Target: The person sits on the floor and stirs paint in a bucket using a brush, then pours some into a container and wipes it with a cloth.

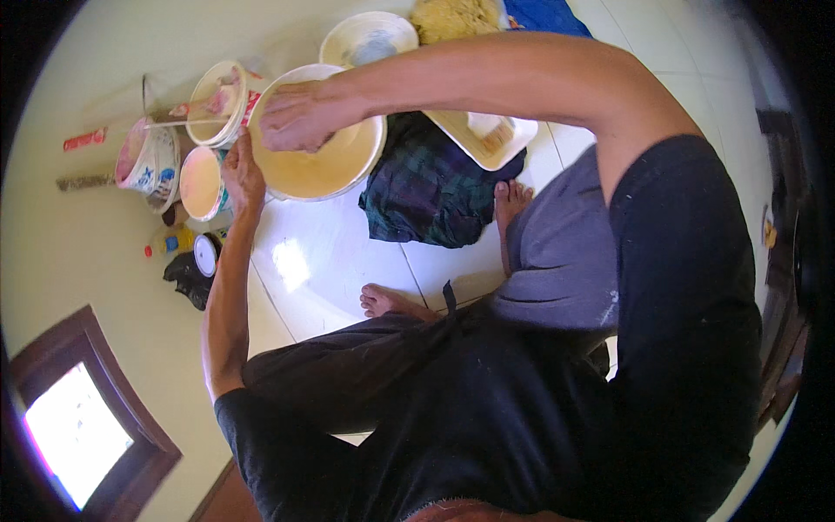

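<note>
A large white basin (376, 161) with pale yellow, paint-like liquid stands on the floor in front of me. My right hand (300, 117) reaches over its far left part, fingers curled downward; whatever they hold is hidden under the hand. At the basin's left rim my left hand (243, 174) is closed, its fingers pressed together against the edge. Just left of that hand sits a paint can (202, 183) with peach-coloured contents. Beyond it stands a white tub (213, 104) with pink smears, and a thin stick (187, 123) lies across its rim.
A patterned bucket (150, 165) stands by the wall. Behind the basin are another bowl (370, 39) and a yellowish bundle (457, 19). Right of it, a paint tray (487, 139) with a brush (498, 137) lies by dark plaid cloth (435, 183). A yellow bottle (174, 240) lies left.
</note>
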Available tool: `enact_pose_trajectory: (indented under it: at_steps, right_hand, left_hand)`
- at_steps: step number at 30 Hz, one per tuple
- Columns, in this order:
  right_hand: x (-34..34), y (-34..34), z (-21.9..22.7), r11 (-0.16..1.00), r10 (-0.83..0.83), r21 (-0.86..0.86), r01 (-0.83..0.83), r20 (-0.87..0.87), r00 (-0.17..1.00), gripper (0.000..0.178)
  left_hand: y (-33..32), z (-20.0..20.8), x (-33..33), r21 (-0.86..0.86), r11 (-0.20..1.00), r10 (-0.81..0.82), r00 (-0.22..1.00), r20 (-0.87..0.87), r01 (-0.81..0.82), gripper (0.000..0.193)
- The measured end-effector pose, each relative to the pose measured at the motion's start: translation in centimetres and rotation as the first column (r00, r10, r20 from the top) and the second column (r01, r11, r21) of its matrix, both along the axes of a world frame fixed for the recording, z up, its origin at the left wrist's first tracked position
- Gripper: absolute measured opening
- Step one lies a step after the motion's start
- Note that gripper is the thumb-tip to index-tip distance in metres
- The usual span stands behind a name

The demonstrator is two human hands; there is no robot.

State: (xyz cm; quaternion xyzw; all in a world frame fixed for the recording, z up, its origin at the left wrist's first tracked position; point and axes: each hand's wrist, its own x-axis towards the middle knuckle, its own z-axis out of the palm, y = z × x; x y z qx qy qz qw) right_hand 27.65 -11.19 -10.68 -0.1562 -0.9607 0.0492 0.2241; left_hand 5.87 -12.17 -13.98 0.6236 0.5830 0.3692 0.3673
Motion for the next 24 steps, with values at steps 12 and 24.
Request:
enact_pose_trajectory:
  at_steps: [12, 24]
  right_hand:
    - [1.4, -1.4, 3.8, 0.976, 0.072, -0.215, 0.016, 0.396, 0.915, 0.023]
    - [0.9, -1.9, 5.3, 0.973, 0.078, -0.23, 0.019, 0.404, 0.912, 0.016]
  left_hand:
    - [0.0, 0.7, 0.5, -0.074, 0.996, 0.043, 0.985, -0.165, -0.055, 0.054]
    - [0.9, -1.5, -1.4, 0.241, 0.968, -0.073, 0.997, 0.01, 0.069, 0.049]
